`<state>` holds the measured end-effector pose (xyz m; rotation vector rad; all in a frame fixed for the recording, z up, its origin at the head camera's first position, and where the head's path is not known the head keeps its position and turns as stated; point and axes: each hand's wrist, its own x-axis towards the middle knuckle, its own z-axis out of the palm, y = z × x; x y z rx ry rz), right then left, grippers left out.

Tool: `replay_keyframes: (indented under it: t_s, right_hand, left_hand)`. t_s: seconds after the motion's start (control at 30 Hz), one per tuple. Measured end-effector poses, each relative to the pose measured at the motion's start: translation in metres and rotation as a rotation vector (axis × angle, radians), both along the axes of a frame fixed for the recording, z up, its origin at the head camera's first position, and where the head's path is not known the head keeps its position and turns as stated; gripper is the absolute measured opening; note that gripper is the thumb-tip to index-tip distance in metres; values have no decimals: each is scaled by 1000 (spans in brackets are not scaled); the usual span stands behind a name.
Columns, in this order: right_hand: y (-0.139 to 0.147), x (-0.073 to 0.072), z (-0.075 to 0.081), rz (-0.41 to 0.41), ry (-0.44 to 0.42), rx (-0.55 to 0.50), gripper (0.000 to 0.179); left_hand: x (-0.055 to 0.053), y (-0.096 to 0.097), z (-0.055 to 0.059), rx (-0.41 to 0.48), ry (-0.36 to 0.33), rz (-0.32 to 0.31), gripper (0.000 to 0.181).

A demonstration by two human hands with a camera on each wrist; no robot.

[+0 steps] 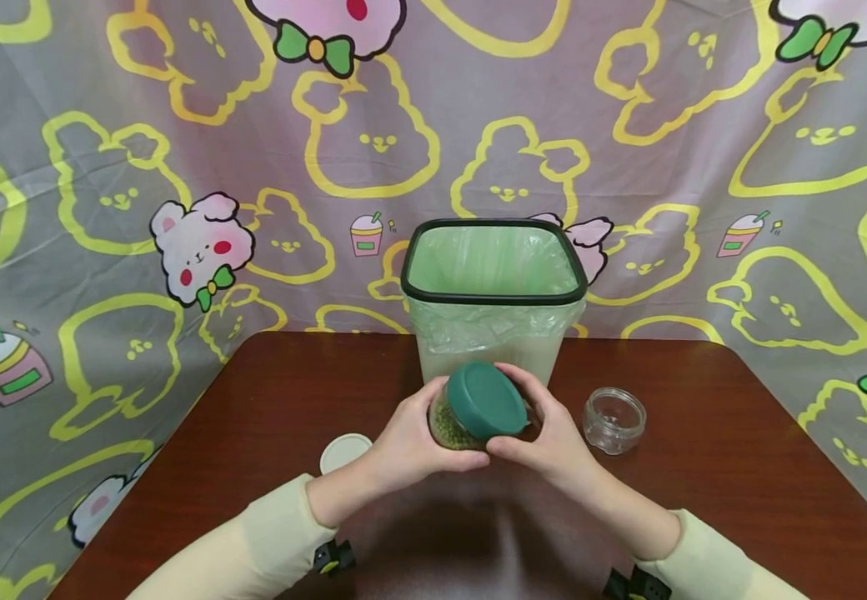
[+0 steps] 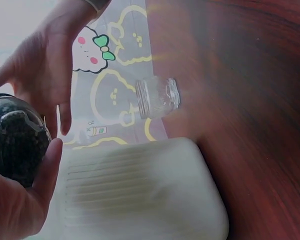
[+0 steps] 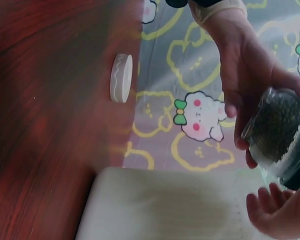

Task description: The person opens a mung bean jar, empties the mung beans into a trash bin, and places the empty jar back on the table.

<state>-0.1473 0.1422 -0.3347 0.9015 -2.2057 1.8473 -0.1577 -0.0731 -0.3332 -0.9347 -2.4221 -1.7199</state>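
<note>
A glass jar (image 1: 448, 425) of small green beans is held tilted over the table in the head view. Its dark green lid (image 1: 484, 400) faces up and toward me. My left hand (image 1: 413, 432) grips the jar's body from the left, thumb along the underside. From the other side my right hand (image 1: 557, 433) holds the lid's edge between thumb and fingers. In the right wrist view, the beans (image 3: 277, 120) show through the glass, and the lid (image 3: 296, 170) sits on the jar's mouth.
Behind the hands stands a bin (image 1: 489, 333) with a black rim and a pale green plastic liner (image 1: 493, 258). A lidless transparent jar (image 1: 614, 421) is on the table to the right. A round white lid (image 1: 345, 452) lies left, beside my left forearm. Patterned cloth (image 1: 373, 150) surrounds the brown table (image 1: 291, 375).
</note>
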Motion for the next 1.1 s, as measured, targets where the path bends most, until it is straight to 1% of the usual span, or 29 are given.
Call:
replay_keyframes:
  t_s: [0.07,0.17,0.23,0.33,0.47,0.57,0.67,0.73,0.77,0.83,1.0,1.1]
  right_hand:
    - [-1,3,1,-41,-1,17,76]
    - [-2,5,2,-74,4,36,75]
    - [-2,5,3,-76,8,44,75]
    - [0,2,3,-59,0,48,74]
    - [3,-1,3,15,4,21,75]
    - [5,-4,2,104,-4,-21,75]
    - [7,-6,1,174,-18,-54,76]
    - [6,-6,1,189,-24,-59,78]
    - [6,-6,1,185,-28,-55,79]
    - [4,-5,1,144,-26,-32,82]
    - [-3,1,5,-39,-21,47,83]
    - [-7,3,9,-112,-26,78,78]
  left_hand:
    - [0,1,1,-4,1,18,75]
    - [1,3,1,-13,7,28,76]
    - [1,3,0,-17,6,25,75]
    - [0,2,0,-14,1,2,73]
    - [-2,-1,0,-19,-7,-36,69]
    - [-3,-2,-1,-17,-11,-56,68]
    - [-3,-2,-1,-4,-16,-58,68]
    - [-2,-2,-1,3,-14,-48,67]
    - [-2,-2,-2,9,-15,-41,67]
    - [-2,-1,-2,19,-17,-25,67]
    - [-2,1,-1,27,-13,20,71]
    - [-2,2,-2,10,-5,35,73]
